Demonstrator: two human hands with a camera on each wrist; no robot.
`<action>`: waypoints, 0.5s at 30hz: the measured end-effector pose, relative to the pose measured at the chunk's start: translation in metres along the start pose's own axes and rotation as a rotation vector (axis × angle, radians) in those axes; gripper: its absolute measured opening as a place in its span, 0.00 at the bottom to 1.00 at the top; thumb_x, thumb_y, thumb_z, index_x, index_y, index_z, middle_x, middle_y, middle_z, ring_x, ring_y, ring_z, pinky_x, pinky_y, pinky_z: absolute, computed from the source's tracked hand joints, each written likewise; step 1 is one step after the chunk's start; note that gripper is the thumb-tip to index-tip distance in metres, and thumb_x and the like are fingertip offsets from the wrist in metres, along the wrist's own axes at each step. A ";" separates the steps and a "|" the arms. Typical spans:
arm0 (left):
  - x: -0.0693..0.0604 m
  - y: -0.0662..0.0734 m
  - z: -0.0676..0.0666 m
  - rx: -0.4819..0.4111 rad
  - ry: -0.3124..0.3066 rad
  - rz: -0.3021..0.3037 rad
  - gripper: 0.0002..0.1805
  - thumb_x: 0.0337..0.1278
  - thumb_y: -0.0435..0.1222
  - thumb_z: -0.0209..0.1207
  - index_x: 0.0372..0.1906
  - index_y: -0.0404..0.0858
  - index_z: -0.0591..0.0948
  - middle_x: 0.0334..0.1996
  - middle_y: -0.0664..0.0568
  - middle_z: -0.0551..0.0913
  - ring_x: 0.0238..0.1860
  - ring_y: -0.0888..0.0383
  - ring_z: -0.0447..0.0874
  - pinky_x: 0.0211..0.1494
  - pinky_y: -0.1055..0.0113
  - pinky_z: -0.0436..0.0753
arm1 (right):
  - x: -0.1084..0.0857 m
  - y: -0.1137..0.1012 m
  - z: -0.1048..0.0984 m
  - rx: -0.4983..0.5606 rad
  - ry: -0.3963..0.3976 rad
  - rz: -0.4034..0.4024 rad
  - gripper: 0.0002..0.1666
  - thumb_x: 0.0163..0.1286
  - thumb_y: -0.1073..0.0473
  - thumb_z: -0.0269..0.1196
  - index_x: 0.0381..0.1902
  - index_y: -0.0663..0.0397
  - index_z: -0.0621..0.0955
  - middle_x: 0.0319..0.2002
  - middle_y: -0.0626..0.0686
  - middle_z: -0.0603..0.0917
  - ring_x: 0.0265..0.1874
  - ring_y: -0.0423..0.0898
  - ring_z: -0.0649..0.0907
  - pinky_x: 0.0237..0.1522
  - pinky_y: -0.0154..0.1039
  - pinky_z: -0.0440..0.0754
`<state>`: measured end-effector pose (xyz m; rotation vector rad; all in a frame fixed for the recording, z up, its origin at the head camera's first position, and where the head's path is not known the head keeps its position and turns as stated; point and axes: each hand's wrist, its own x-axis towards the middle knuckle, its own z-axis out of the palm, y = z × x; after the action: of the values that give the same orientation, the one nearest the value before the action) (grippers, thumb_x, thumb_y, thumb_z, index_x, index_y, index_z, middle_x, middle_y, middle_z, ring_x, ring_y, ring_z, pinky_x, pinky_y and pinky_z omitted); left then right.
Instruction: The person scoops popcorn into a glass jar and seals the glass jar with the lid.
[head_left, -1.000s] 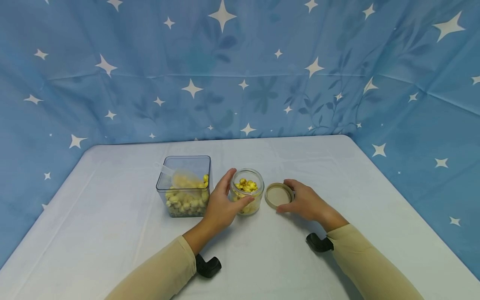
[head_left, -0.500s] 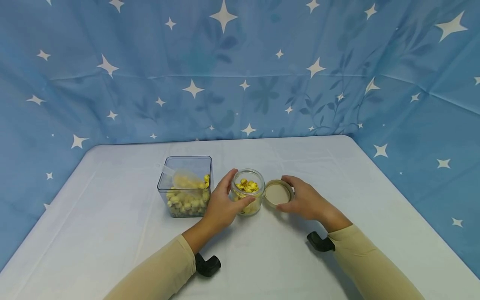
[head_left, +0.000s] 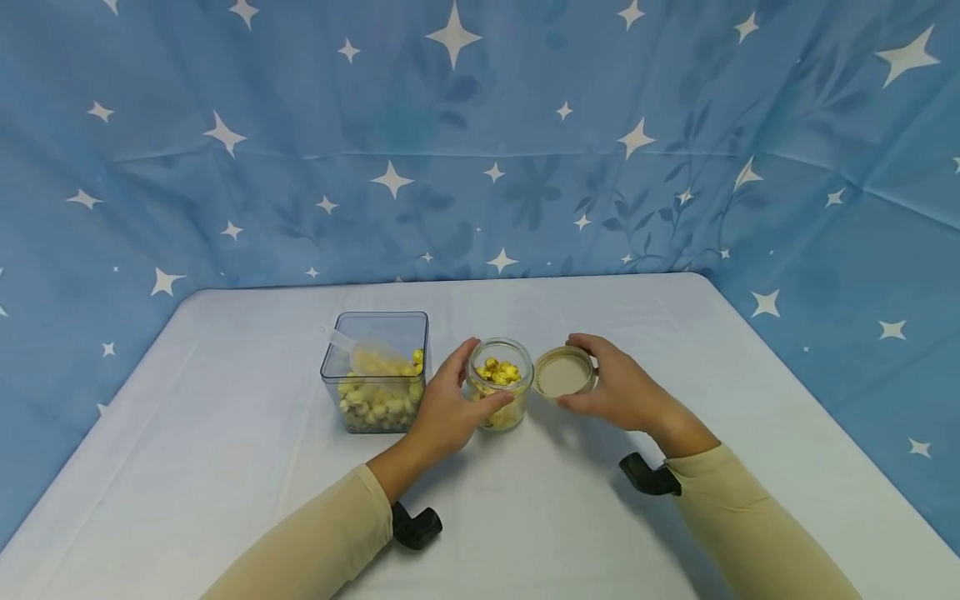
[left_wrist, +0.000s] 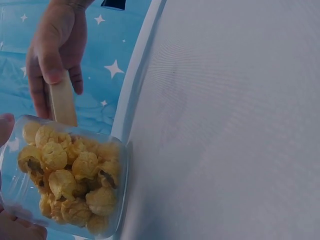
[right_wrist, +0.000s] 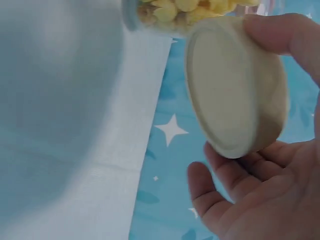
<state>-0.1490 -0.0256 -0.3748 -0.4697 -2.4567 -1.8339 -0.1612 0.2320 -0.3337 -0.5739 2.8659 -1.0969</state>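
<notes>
My left hand (head_left: 448,406) grips a clear jar (head_left: 500,402) from its left side, thumb across the front. The jar stands upright and uncapped on the table, with popcorn (left_wrist: 65,175) inside. Just to the right, my right hand (head_left: 619,386) holds a round beige lid (head_left: 564,372) by its edge, between thumb and fingers. The hollow underside of the lid faces up and toward the head camera. In the right wrist view the lid (right_wrist: 225,87) is off the table, its flat top showing, close beside the jar.
Left of the jar stands a clear square container (head_left: 375,379) partly filled with popcorn, and a translucent scoop (head_left: 367,354) lies in it. A white cloth covers the table (head_left: 225,467). Behind hangs a blue curtain (head_left: 480,133) with white stars.
My right hand has lifted the lid off the table and raised it beside the jar. My left hand keeps its grip on the jar, which stays in place.
</notes>
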 end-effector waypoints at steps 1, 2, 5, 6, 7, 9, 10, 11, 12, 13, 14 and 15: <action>0.000 0.000 0.000 0.001 0.000 -0.004 0.48 0.56 0.43 0.73 0.77 0.37 0.60 0.73 0.45 0.64 0.72 0.46 0.63 0.71 0.50 0.65 | 0.000 -0.001 0.000 0.012 0.007 -0.012 0.52 0.57 0.56 0.75 0.71 0.73 0.63 0.65 0.67 0.70 0.58 0.60 0.75 0.57 0.58 0.75; 0.000 0.001 0.000 0.005 0.001 -0.005 0.48 0.56 0.43 0.73 0.77 0.36 0.60 0.73 0.45 0.64 0.72 0.46 0.64 0.71 0.50 0.65 | 0.001 -0.001 0.000 0.026 0.014 -0.021 0.51 0.57 0.57 0.75 0.71 0.73 0.62 0.66 0.67 0.70 0.58 0.59 0.75 0.57 0.57 0.75; 0.000 0.001 0.000 0.013 0.002 -0.010 0.48 0.56 0.43 0.73 0.77 0.37 0.61 0.73 0.45 0.64 0.71 0.47 0.64 0.71 0.50 0.66 | 0.002 -0.004 0.001 0.051 0.038 -0.054 0.51 0.57 0.58 0.74 0.72 0.71 0.62 0.66 0.64 0.70 0.57 0.57 0.75 0.56 0.55 0.75; 0.000 0.001 0.000 0.015 0.002 -0.009 0.48 0.56 0.43 0.73 0.77 0.37 0.60 0.73 0.45 0.64 0.71 0.47 0.64 0.71 0.50 0.66 | 0.002 -0.005 0.002 0.059 0.048 -0.069 0.50 0.58 0.59 0.74 0.72 0.70 0.62 0.66 0.63 0.70 0.57 0.56 0.75 0.56 0.55 0.75; 0.000 0.001 0.000 0.018 0.003 -0.007 0.48 0.56 0.43 0.73 0.77 0.38 0.61 0.73 0.45 0.64 0.71 0.47 0.64 0.71 0.50 0.66 | 0.003 -0.006 0.003 0.066 0.060 -0.083 0.50 0.58 0.60 0.74 0.72 0.69 0.62 0.67 0.63 0.71 0.57 0.56 0.75 0.56 0.55 0.75; 0.000 0.001 0.000 0.021 0.004 -0.004 0.48 0.56 0.43 0.73 0.77 0.38 0.61 0.73 0.46 0.63 0.71 0.47 0.64 0.70 0.50 0.66 | 0.005 -0.009 0.005 0.088 0.082 -0.113 0.50 0.59 0.61 0.73 0.72 0.68 0.62 0.67 0.62 0.70 0.60 0.55 0.74 0.57 0.55 0.75; 0.000 0.001 0.000 0.023 0.004 -0.004 0.48 0.56 0.43 0.73 0.77 0.38 0.60 0.74 0.46 0.63 0.71 0.47 0.64 0.70 0.49 0.66 | 0.006 -0.010 0.005 0.099 0.093 -0.126 0.49 0.59 0.62 0.73 0.73 0.68 0.61 0.67 0.61 0.70 0.61 0.55 0.73 0.57 0.56 0.75; 0.000 0.001 0.000 0.021 0.004 -0.002 0.48 0.56 0.44 0.73 0.77 0.38 0.60 0.74 0.46 0.63 0.71 0.47 0.64 0.70 0.49 0.66 | 0.007 -0.012 0.006 0.112 0.105 -0.138 0.49 0.59 0.62 0.73 0.73 0.68 0.61 0.67 0.61 0.70 0.62 0.56 0.72 0.58 0.56 0.75; 0.000 0.001 0.000 0.019 0.003 0.000 0.48 0.56 0.44 0.73 0.77 0.37 0.60 0.73 0.45 0.63 0.71 0.47 0.64 0.70 0.49 0.66 | 0.008 -0.013 0.008 0.126 0.114 -0.146 0.49 0.59 0.62 0.73 0.73 0.68 0.61 0.68 0.61 0.70 0.64 0.56 0.71 0.58 0.57 0.75; 0.000 0.001 0.000 0.019 0.004 0.001 0.48 0.56 0.44 0.73 0.77 0.37 0.60 0.73 0.45 0.63 0.71 0.46 0.65 0.70 0.49 0.66 | 0.009 -0.015 0.008 0.141 0.124 -0.150 0.49 0.60 0.63 0.72 0.73 0.68 0.61 0.68 0.61 0.70 0.65 0.57 0.70 0.59 0.58 0.75; 0.000 0.001 0.000 0.019 0.005 0.002 0.48 0.56 0.44 0.73 0.77 0.37 0.60 0.73 0.45 0.64 0.71 0.46 0.65 0.70 0.48 0.66 | 0.010 -0.017 0.009 0.155 0.131 -0.153 0.49 0.60 0.63 0.72 0.73 0.68 0.60 0.68 0.61 0.70 0.65 0.57 0.70 0.59 0.58 0.75; 0.000 0.001 0.000 0.019 0.006 0.005 0.48 0.56 0.44 0.72 0.77 0.37 0.60 0.73 0.45 0.64 0.71 0.46 0.65 0.70 0.48 0.66 | 0.011 -0.018 0.010 0.168 0.136 -0.154 0.49 0.60 0.63 0.72 0.73 0.68 0.60 0.68 0.61 0.70 0.66 0.57 0.69 0.60 0.59 0.74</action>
<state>-0.1486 -0.0255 -0.3737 -0.4685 -2.4652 -1.8052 -0.1643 0.2093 -0.3286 -0.7464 2.8413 -1.4363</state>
